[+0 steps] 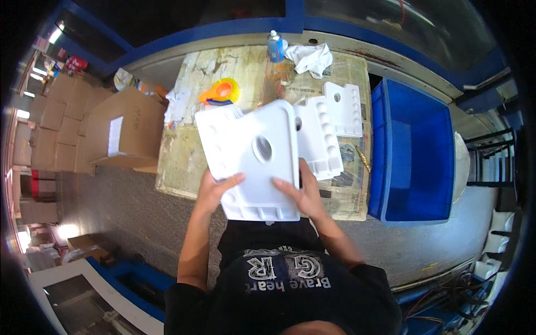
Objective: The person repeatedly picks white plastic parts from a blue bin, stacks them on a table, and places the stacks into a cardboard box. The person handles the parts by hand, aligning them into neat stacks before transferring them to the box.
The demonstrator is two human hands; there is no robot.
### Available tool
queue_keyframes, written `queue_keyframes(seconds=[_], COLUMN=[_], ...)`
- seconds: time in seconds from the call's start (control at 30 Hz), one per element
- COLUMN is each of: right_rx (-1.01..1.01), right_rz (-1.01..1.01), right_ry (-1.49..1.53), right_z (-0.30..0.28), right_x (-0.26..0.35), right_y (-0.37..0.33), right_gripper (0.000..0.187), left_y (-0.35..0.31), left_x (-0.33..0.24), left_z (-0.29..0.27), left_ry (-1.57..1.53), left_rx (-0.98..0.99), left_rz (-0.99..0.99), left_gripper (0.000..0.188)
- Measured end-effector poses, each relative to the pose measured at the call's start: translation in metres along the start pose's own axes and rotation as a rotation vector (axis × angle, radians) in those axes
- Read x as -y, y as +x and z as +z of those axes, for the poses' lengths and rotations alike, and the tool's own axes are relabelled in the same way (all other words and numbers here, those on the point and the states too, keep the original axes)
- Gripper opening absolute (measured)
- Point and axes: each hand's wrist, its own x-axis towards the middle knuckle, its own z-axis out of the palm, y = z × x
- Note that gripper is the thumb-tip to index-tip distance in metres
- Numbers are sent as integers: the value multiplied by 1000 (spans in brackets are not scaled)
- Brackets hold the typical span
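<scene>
Both of my hands hold a white plastic paint palette (259,184) in front of my body, near the table's front edge. It has an oval thumb hole and a row of wells along its near edge. My left hand (215,190) grips the left side, thumb on top. My right hand (304,192) grips the right side, its thumb also on the face. Under the left part of it shows another white palette (211,134); whether my left hand holds that too, I cannot tell. More white palettes (318,137) lie just beyond my right hand, with others (347,106) farther right.
On the worn table (178,162) are an orange and yellow tape roll (229,89), a blue spray can (274,47), a white cloth (312,58) and a thin brass-coloured tool (362,155). A blue crate (416,201) stands right, a cardboard box (137,123) left.
</scene>
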Motion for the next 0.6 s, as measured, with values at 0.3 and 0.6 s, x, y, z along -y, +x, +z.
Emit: queue_keyframes(seconds=[0.3,0.6], right_rx=[194,272], right_rz=[458,272], right_ry=[991,1329], right_z=[74,214], right_x=[22,3], right_y=[72,140], right_gripper=[63,54], left_y=[6,20], left_x=[-96,-140], left_z=[-81,-191], left_ry=[260,384], left_rx=[-57,-1], left_rz=[220,477], left_gripper=[77,93])
